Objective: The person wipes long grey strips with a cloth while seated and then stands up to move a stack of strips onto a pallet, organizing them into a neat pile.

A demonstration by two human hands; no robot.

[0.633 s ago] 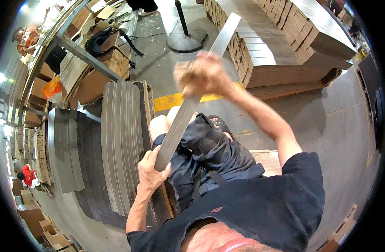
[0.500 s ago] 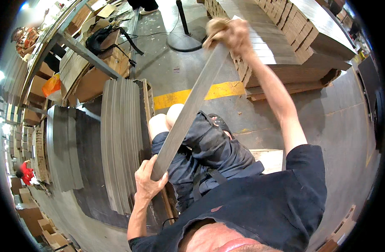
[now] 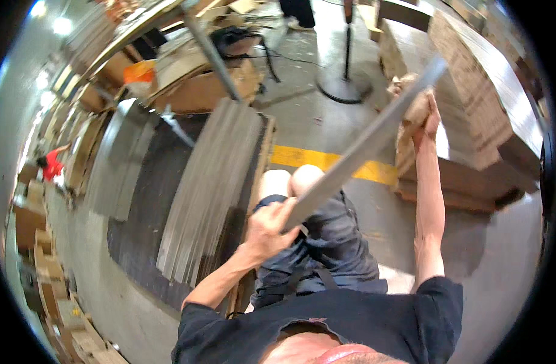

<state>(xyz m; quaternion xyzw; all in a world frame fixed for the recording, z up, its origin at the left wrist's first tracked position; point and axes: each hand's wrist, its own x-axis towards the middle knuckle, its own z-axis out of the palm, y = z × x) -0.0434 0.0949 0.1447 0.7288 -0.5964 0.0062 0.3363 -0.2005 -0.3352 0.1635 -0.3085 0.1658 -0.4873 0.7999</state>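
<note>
A long, narrow grey plank (image 3: pixel 357 155) slants up and away over my lap. Its near end is gripped by my left hand (image 3: pixel 269 229), with the fingers and thumb around the edges. Near its far end, my right hand (image 3: pixel 431 120) is closed on a crumpled tan cloth (image 3: pixel 416 112). The cloth is up against the plank or just behind it; I cannot tell whether they touch. To my left, a stack of similar grey planks (image 3: pixel 211 188) lies on a dark board (image 3: pixel 150 242).
Another grey plank stack (image 3: pixel 123 164) stands farther left. Large stacks of flat brown-edged pieces (image 3: pixel 472 188) rise at right. Ahead are a post on a round base (image 3: pixel 344 91) and a yellow floor line (image 3: pixel 375 171). A metal-framed table (image 3: pixel 208 51) and cartons stand at far left.
The plank has tilted farther right, and its far end now extends past my right hand. My right hand with the cloth sits lower along it. The whole view has shifted.
</note>
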